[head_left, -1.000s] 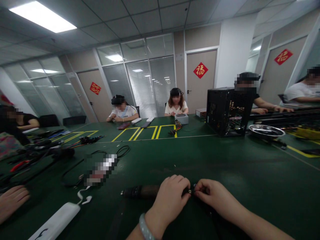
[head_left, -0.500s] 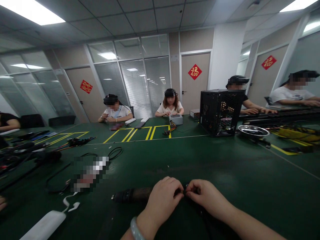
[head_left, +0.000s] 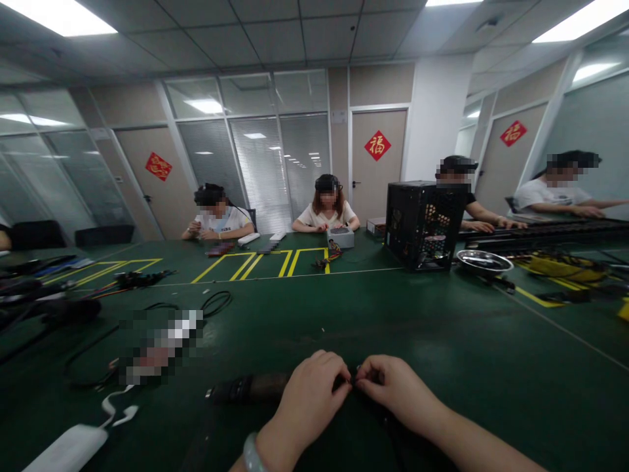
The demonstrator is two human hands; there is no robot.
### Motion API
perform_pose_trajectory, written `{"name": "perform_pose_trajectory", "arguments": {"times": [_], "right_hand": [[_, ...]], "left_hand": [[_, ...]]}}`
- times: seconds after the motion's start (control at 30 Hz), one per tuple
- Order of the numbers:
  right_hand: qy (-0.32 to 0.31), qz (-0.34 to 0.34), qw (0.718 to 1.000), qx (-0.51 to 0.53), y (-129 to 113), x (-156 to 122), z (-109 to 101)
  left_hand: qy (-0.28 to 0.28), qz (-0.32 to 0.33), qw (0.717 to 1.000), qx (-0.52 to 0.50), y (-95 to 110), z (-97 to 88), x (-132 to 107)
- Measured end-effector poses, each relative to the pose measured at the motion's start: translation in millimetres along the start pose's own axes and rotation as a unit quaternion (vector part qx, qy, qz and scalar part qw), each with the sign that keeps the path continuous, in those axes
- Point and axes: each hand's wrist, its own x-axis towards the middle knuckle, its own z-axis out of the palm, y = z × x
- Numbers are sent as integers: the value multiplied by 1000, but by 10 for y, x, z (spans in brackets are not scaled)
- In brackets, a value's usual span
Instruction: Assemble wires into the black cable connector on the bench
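My left hand (head_left: 314,396) and my right hand (head_left: 400,393) meet low in the middle of the head view, both with thumb and fingertips pinched together. The fingertips almost touch, and what they hold, if anything, is too small and dark to name. Beside my left hand lies a dark cylindrical tool with a metal tip (head_left: 240,390), probably an electric screwdriver; its rear end is hidden behind that hand. A dark cord or strip runs down under my right wrist, hard to make out against the table.
The green table (head_left: 275,328) carries a black computer case (head_left: 417,226), a steel bowl (head_left: 484,262), a grey power supply (head_left: 340,237), a white power strip (head_left: 69,449) and black cables (head_left: 54,308) at left. Several people sit across and to the right.
The whole view has shifted slightly, so the table, people and things sit further left. Both hands keep the same pinched pose, fingertips close together.
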Motion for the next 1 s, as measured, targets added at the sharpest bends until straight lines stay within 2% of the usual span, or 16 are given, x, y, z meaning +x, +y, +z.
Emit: {"name": "perform_pose_trajectory", "arguments": {"times": [0.43,1.0], "right_hand": [[-8,6,1000,13,-21,-17,-12],[-1,-5,1000,2,25,0,-13]], "left_hand": [[-39,-39,998,30,56,-64,6],[-28,-6,999,14,39,-64,-13]]}}
